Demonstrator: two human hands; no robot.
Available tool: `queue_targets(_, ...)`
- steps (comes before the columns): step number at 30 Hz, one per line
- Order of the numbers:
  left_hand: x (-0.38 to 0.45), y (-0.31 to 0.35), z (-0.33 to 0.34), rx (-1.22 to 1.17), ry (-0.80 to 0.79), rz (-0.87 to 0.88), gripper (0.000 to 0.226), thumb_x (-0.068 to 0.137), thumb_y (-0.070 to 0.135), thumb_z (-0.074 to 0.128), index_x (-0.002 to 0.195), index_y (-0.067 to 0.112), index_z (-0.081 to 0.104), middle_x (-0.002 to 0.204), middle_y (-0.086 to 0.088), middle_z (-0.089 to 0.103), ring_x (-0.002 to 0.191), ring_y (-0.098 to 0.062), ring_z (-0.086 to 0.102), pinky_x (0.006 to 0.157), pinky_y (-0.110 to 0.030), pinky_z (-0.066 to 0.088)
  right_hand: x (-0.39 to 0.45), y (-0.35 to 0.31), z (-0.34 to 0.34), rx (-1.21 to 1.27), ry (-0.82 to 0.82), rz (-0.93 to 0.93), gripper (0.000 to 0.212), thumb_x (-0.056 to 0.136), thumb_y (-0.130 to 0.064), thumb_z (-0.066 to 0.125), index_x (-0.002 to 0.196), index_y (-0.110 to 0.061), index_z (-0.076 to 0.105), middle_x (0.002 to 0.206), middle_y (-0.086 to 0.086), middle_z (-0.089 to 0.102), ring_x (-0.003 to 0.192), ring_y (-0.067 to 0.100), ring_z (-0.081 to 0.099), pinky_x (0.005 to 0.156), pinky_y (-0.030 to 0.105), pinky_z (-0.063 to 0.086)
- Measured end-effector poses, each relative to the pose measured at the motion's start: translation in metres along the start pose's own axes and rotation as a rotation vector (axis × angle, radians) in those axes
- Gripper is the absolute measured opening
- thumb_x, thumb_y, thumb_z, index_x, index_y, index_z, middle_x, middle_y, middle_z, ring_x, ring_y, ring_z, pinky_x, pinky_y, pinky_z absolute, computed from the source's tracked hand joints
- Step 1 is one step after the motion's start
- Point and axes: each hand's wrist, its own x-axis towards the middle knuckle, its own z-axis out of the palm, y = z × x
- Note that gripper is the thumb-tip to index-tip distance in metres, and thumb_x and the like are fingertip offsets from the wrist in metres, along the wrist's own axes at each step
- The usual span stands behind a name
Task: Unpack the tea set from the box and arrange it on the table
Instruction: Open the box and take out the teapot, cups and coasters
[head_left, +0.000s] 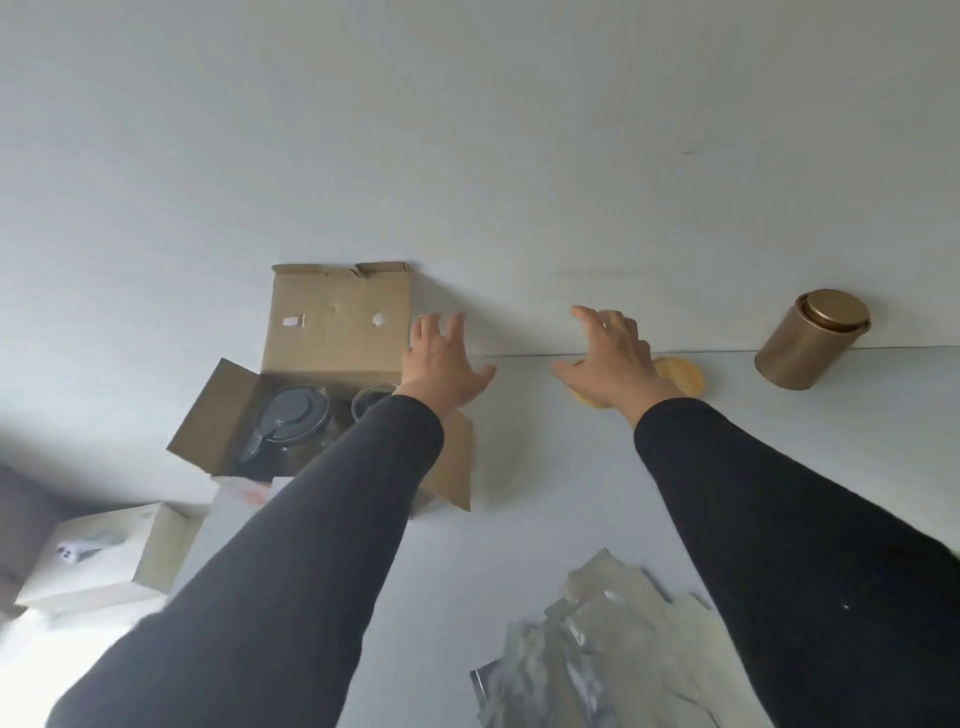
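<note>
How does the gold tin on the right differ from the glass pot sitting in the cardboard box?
The gold tin stands out on the white table by the wall; the glass pot sits inside the open cardboard box. The tin is opaque metal with a gold lid; the pot is clear with a dark grey lid and handle. Both are round, lidded, and touched by neither hand.

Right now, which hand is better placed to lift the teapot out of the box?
Probably the left hand: it hovers at the cardboard box beside the teapot; the right hand is farther off, over the wooden lid.
</note>
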Motion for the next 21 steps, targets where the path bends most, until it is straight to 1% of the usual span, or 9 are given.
queue_targets(2,-0.020,-0.034,-0.021,-0.001,0.025,-0.018,0.077,0.087,0.044,0.058,0.148,0.018,0.018,0.153,-0.014,0.015,0.143,-0.031,0.011,0.114,-0.044,0.023,-0.019,-0.035,0.008,-0.009,-0.018,-0.025,0.071,0.084,-0.041,0.058,0.144,-0.023,0.026,0.144,0.009,0.030,0.136,0.028,0.023,0.107,0.042,0.028)
queue_targets(6,-0.059,-0.103,-0.048,-0.024,0.045,-0.115,0.073,0.088,0.041,0.056,0.148,0.020,0.020,0.152,-0.012,0.019,0.142,-0.030,0.015,0.111,-0.050,0.030,-0.053,-0.099,0.029,-0.025,-0.077,-0.092,0.073,0.084,-0.044,0.057,0.146,-0.023,0.025,0.144,0.009,0.032,0.136,0.029,0.025,0.107,0.043,0.031)
queue_targets(9,-0.081,-0.145,-0.056,-0.011,0.045,-0.162,0.070,0.089,0.040,0.055,0.147,0.019,0.023,0.151,-0.010,0.023,0.142,-0.029,0.016,0.109,-0.051,0.033,-0.074,-0.137,0.047,-0.036,-0.113,-0.124,0.071,0.084,-0.044,0.057,0.145,-0.022,0.027,0.144,0.009,0.033,0.136,0.030,0.025,0.105,0.044,0.031)
queue_targets(12,-0.093,-0.174,-0.055,-0.006,0.023,-0.183,0.065,0.089,0.039,0.055,0.145,0.017,0.027,0.150,-0.008,0.026,0.142,-0.027,0.016,0.109,-0.051,0.033,-0.085,-0.161,0.062,-0.044,-0.145,-0.145,0.067,0.084,-0.044,0.056,0.142,-0.020,0.032,0.143,0.008,0.037,0.134,0.030,0.029,0.103,0.044,0.032)
queue_targets(15,-0.094,-0.191,-0.047,0.013,-0.032,-0.190,0.068,0.091,0.040,0.054,0.148,0.019,0.023,0.156,-0.007,0.018,0.146,-0.027,0.006,0.113,-0.053,0.027,-0.085,-0.179,0.075,-0.066,-0.171,-0.158,0.062,0.083,-0.044,0.057,0.135,-0.016,0.041,0.137,0.009,0.043,0.128,0.029,0.034,0.100,0.043,0.035)
queue_targets(17,-0.091,-0.197,-0.043,0.028,-0.062,-0.184,0.067,0.093,0.038,0.052,0.149,0.019,0.020,0.158,-0.006,0.012,0.148,-0.026,0.001,0.115,-0.053,0.021,-0.079,-0.189,0.084,-0.089,-0.201,-0.164,0.060,0.081,-0.049,0.056,0.130,-0.015,0.046,0.131,0.008,0.048,0.123,0.029,0.038,0.096,0.043,0.039)
queue_targets(19,-0.088,-0.202,-0.040,0.050,-0.106,-0.171,0.068,0.094,0.037,0.051,0.150,0.020,0.017,0.160,-0.004,0.007,0.148,-0.026,-0.003,0.116,-0.054,0.017,-0.071,-0.199,0.094,-0.117,-0.239,-0.125,0.067,0.072,-0.060,0.054,0.123,-0.017,0.051,0.126,0.007,0.050,0.118,0.030,0.042,0.092,0.043,0.043)
queue_targets(21,-0.085,-0.206,-0.037,0.085,-0.165,-0.139,0.070,0.094,0.039,0.051,0.151,0.021,0.014,0.160,-0.003,0.000,0.148,-0.027,-0.008,0.116,-0.055,0.013,-0.062,-0.206,0.107,-0.153,-0.252,-0.065,0.073,0.059,-0.069,0.050,0.112,-0.019,0.056,0.119,0.007,0.053,0.111,0.032,0.045,0.086,0.045,0.046)
